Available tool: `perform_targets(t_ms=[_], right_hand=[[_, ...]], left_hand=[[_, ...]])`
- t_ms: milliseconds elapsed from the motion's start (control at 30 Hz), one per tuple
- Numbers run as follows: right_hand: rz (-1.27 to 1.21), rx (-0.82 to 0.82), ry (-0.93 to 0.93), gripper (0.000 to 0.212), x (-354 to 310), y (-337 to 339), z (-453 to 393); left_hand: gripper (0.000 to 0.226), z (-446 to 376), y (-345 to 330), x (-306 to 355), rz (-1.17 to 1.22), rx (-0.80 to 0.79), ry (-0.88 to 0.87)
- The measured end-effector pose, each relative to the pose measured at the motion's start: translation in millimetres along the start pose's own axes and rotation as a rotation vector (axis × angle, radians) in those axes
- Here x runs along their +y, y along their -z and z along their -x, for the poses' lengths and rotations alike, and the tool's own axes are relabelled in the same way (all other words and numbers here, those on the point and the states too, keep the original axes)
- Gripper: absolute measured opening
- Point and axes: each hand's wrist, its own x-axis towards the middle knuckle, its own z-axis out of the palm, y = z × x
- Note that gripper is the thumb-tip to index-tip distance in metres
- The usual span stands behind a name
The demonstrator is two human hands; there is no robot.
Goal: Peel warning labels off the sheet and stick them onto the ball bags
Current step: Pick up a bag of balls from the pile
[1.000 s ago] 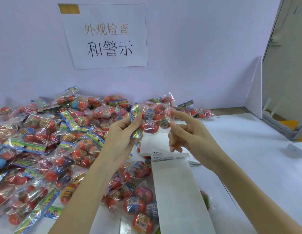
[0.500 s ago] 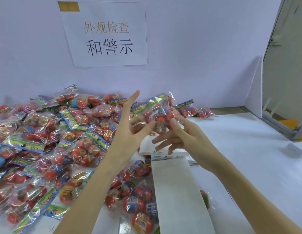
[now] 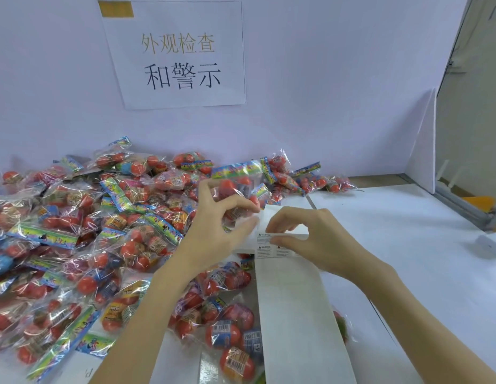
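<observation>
1. Biggest thing we've got is the white table [image 3: 407,223], with a pale wall behind it and a paper sign [image 3: 177,54] with printed characters up at 12 o'clock.
2. Next is the pile of ball bags [image 3: 75,231], spread from 9 o'clock round to about 6. They're clear crinkly plastic packs, mostly red-orange balls inside, with rainbow-coloured header strips and little barcode stickers.
3. The label sheet [image 3: 294,314] is a long white backing strip, and its long axis runs from 6 o'clock up toward the centre, far end pointing away from us. Most of the near part looks bare; the printed warning labels [image 3: 269,245] sit at the far end, small white rectangles with black "WARNING" text, lying crosswise to the strip.
4. Our left hand [image 3: 216,234] is at centre, fingers curled and gripping one ball bag [image 3: 235,187] just above the far end of the sheet. That bag's rainbow header runs roughly 9-to-3, balls hanging below it.
5. Our right hand [image 3: 305,239] is just to the right, thumb and forefinger pinching at the edge of a label at the top of the sheet. We can't tell if it's lifted off.
6. Smallest: a little white object [image 3: 488,245] at 3 o'clock, too blurry to name.
</observation>
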Motion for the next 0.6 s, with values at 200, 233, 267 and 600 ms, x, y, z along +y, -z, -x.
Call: perform_targets(t_ms=[200,233,267,600], right_hand=[[0.021,0.028,0.027,0.009,3,-1,0],[0.027,0.03,0.03,0.009,4,-1,-1],[0.041,0.031,0.032,0.009,4,-2,-1],[0.278,0.122,0.268,0.016,0,-13,0]], left_hand=[[0.009,3,-3,-15,-0.113,-0.208,-0.039],[0.008,2,-4,-17,-0.13,-0.204,-0.051],[0.007,1,-6,-18,-0.147,-0.191,-0.073],[0.017,-1,-8,-26,-0.146,-0.195,-0.12]])
